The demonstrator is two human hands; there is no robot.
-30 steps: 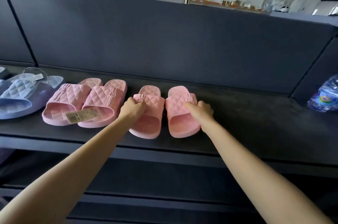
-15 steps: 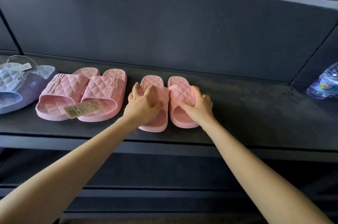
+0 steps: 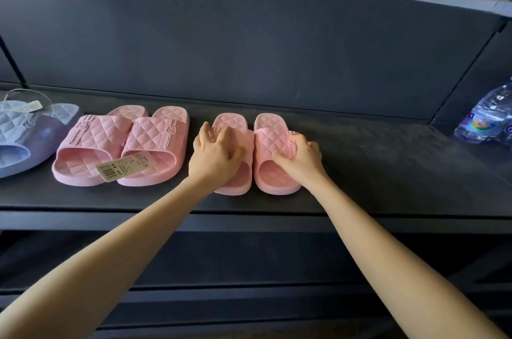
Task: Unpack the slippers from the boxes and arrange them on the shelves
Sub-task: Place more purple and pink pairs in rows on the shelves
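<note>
The left hand [image 3: 214,155] curls over the strap of the left slipper [image 3: 231,121]. The right hand [image 3: 300,157] pinches the strap of the right slipper [image 3: 273,139], thumb tucked inside. This small pair sits side by side near the shelf's [image 3: 388,172] front edge, about midway along. Toward the left edge lie a larger pink pair [image 3: 122,144] with a price tag [image 3: 124,168], then blue slippers [image 3: 19,142]; a water bottle [image 3: 490,119] stands at the right end. Three pairs look placed; no boxes show, so what remains is unclear. A second ago the hands held the slippers' outer sides and the pair lay wider apart.
</note>
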